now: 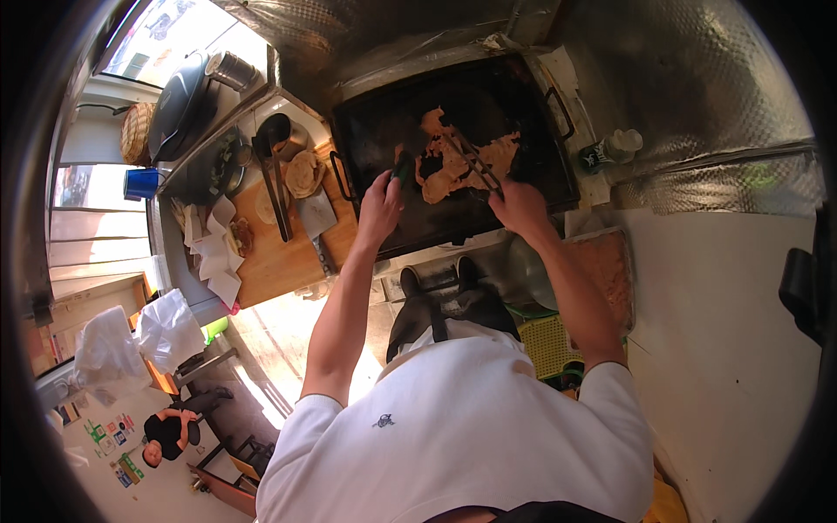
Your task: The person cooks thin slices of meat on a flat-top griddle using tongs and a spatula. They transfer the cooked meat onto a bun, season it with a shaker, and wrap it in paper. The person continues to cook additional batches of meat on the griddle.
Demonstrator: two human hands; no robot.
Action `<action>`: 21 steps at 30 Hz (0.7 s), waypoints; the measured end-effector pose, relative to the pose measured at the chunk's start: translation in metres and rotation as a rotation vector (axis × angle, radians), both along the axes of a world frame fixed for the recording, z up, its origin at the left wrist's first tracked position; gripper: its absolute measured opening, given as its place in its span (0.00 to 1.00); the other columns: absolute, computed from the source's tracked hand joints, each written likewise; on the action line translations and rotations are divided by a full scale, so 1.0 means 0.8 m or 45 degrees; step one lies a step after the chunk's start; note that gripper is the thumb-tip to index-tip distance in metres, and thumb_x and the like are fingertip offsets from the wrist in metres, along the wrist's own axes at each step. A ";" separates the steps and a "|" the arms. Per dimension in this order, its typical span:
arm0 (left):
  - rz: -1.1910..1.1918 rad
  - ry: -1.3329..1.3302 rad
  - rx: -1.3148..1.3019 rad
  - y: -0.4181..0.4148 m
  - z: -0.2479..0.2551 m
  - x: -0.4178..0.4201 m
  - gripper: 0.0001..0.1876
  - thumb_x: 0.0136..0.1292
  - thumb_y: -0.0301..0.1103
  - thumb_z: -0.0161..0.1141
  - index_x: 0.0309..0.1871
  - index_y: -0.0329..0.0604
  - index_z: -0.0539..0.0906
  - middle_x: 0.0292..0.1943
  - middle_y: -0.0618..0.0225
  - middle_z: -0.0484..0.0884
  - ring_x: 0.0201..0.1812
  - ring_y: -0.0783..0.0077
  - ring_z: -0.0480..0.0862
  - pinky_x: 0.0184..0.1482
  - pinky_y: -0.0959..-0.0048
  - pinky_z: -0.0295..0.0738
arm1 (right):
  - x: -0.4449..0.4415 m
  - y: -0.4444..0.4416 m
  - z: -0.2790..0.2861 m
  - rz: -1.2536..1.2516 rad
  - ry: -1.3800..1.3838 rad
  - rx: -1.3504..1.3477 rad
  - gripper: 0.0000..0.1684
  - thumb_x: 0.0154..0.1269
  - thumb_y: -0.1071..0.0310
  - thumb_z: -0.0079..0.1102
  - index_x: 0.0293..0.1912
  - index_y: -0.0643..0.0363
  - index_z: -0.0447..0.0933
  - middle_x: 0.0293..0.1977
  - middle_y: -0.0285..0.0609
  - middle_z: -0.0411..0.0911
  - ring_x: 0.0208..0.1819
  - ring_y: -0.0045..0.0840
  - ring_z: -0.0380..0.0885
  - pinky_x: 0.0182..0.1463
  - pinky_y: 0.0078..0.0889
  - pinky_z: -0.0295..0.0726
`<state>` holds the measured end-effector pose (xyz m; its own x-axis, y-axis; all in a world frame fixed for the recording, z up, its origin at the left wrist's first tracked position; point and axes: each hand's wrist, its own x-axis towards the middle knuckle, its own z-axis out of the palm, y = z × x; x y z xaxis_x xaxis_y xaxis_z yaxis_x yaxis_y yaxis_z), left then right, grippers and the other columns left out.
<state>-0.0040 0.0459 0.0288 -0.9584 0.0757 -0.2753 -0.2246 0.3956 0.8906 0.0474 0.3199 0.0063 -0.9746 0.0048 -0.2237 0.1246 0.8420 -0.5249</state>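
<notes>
Thin pinkish raw-looking meat lies spread in an uneven sheet on the black griddle. My right hand is closed on a pair of metal tongs, whose far ends touch the meat. My left hand, at the griddle's near left part, grips the dark green handle of a tool; its working end is hard to make out, with a small piece of meat beside it.
Left of the griddle, a wooden board bears a cleaver, flatbreads, black tongs and a filled bun. A tray of minced meat stands right, near my forearm. A bottle stands beyond. Another person sits far lower left.
</notes>
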 end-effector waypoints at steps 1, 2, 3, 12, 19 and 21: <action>-0.021 -0.006 -0.020 0.007 0.001 -0.010 0.22 0.74 0.41 0.48 0.60 0.31 0.75 0.24 0.68 0.76 0.26 0.76 0.77 0.30 0.75 0.72 | -0.012 -0.004 -0.002 0.000 -0.033 0.027 0.16 0.66 0.57 0.57 0.33 0.62 0.75 0.18 0.48 0.74 0.22 0.44 0.76 0.28 0.49 0.74; -0.043 -0.012 -0.040 0.013 0.002 -0.013 0.22 0.74 0.41 0.48 0.60 0.31 0.75 0.25 0.68 0.76 0.26 0.77 0.77 0.30 0.75 0.72 | -0.024 -0.008 -0.005 -0.001 -0.065 0.054 0.16 0.67 0.57 0.57 0.33 0.62 0.76 0.18 0.47 0.74 0.21 0.43 0.75 0.27 0.48 0.74; -0.052 -0.007 -0.021 0.017 0.001 -0.015 0.22 0.74 0.41 0.48 0.60 0.31 0.75 0.25 0.67 0.77 0.26 0.76 0.77 0.31 0.75 0.73 | -0.033 -0.009 -0.010 -0.004 -0.093 0.079 0.17 0.67 0.56 0.57 0.34 0.62 0.76 0.17 0.46 0.73 0.20 0.43 0.74 0.27 0.47 0.73; -0.112 0.018 -0.234 0.001 -0.008 -0.007 0.23 0.72 0.42 0.49 0.60 0.32 0.75 0.24 0.61 0.81 0.26 0.68 0.82 0.32 0.69 0.75 | 0.040 0.049 0.017 -0.186 -0.180 0.053 0.15 0.67 0.56 0.56 0.39 0.59 0.78 0.23 0.46 0.76 0.25 0.42 0.77 0.30 0.49 0.76; -0.086 0.092 -0.234 0.007 0.006 -0.024 0.23 0.73 0.43 0.50 0.60 0.31 0.74 0.26 0.57 0.82 0.27 0.64 0.83 0.32 0.66 0.76 | -0.002 0.041 0.015 -0.038 -0.115 0.198 0.17 0.66 0.57 0.56 0.35 0.63 0.76 0.25 0.50 0.79 0.28 0.45 0.80 0.33 0.51 0.79; -0.078 0.136 -0.228 0.007 0.014 -0.019 0.23 0.73 0.42 0.50 0.59 0.30 0.74 0.27 0.56 0.82 0.28 0.62 0.84 0.33 0.66 0.76 | -0.007 0.038 0.022 -0.059 -0.106 0.191 0.17 0.65 0.57 0.57 0.35 0.63 0.76 0.25 0.51 0.79 0.29 0.46 0.80 0.33 0.51 0.80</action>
<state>-0.0195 0.0512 0.0401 -0.9780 0.0939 -0.1865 -0.1031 0.5594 0.8225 0.0420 0.3501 0.0235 -0.9508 0.0886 -0.2970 0.2029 0.9023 -0.3804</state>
